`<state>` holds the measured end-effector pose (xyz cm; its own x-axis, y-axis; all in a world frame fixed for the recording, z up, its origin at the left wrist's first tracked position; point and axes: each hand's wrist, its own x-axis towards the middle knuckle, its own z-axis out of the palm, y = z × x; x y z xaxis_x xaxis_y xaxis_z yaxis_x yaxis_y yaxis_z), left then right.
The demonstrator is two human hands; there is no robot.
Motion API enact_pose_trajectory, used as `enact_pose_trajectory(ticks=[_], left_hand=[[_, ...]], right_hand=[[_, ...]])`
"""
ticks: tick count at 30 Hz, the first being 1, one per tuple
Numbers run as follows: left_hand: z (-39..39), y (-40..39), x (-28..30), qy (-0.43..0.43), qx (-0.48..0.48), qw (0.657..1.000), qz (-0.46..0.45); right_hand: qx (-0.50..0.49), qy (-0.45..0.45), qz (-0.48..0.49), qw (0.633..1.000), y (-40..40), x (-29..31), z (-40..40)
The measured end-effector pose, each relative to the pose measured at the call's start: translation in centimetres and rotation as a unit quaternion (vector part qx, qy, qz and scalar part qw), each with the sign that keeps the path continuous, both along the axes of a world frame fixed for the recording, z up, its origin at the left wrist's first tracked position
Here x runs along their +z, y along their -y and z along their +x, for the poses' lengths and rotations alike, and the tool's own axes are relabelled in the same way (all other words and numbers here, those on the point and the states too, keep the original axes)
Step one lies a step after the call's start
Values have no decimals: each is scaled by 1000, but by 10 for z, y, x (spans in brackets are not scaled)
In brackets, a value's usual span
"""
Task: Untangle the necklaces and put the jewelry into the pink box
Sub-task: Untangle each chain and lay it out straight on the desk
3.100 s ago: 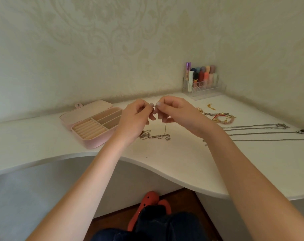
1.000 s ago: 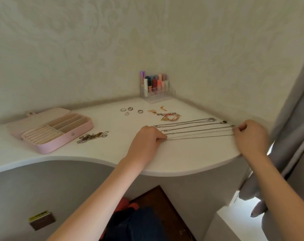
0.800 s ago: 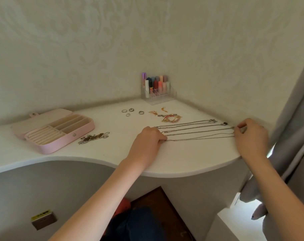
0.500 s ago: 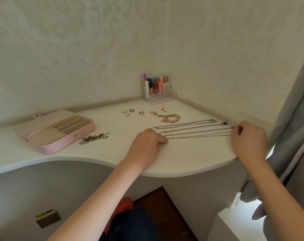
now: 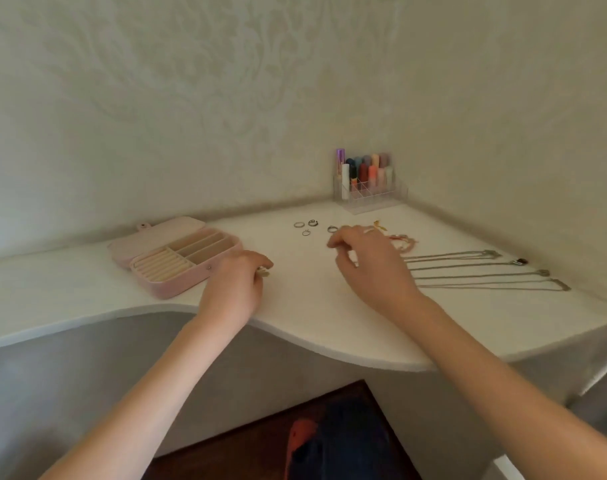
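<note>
We are resting our left hand [image 5: 238, 289] on the white desk [image 5: 312, 320] just right of the open pink box [image 5: 177, 258], its fingers curling around a small tangle of chain [image 5: 262, 271]. Our right hand [image 5: 368, 261] is hovering with loosely curled fingers, holding nothing, near the rings [image 5: 310, 227]. 4 necklaces [image 5: 475, 271] are lying straightened side by side to the right. Bracelets [image 5: 404, 242] are sitting behind our right hand.

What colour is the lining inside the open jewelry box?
Cream or beige lining, inside a pink box; seen in the head view.
</note>
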<state>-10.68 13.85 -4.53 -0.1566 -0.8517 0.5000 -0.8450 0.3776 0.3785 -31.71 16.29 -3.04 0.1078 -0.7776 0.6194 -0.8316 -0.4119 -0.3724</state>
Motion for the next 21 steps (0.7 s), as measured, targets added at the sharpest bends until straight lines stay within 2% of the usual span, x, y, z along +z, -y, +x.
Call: enact_pose_trajectory(ticks=[3,5,7,10,16,18,21], left_hand=[[32,12,-3,59,27,997,29],[44,17,-3,81,22,995,54],[50,20,0,82,10,994,64],[55,23,3,62,0,997,47],[54,29,-1,22,67,997,-24],[50,31,-1,-24,64,997,-42],[35,31,-3,-174,18,985,-11]], right_hand=[[88,-133,64,985,37,-6,67],[118,-140,132,974,62,-8,90],[171,-96,175,965,76,-9,103],[229,-37,180,956,84,-8,116],[216,99,178,955,91,-3,112],[214,132,175,952,95,-1,111],[227,189,188,937,99,-1,107]])
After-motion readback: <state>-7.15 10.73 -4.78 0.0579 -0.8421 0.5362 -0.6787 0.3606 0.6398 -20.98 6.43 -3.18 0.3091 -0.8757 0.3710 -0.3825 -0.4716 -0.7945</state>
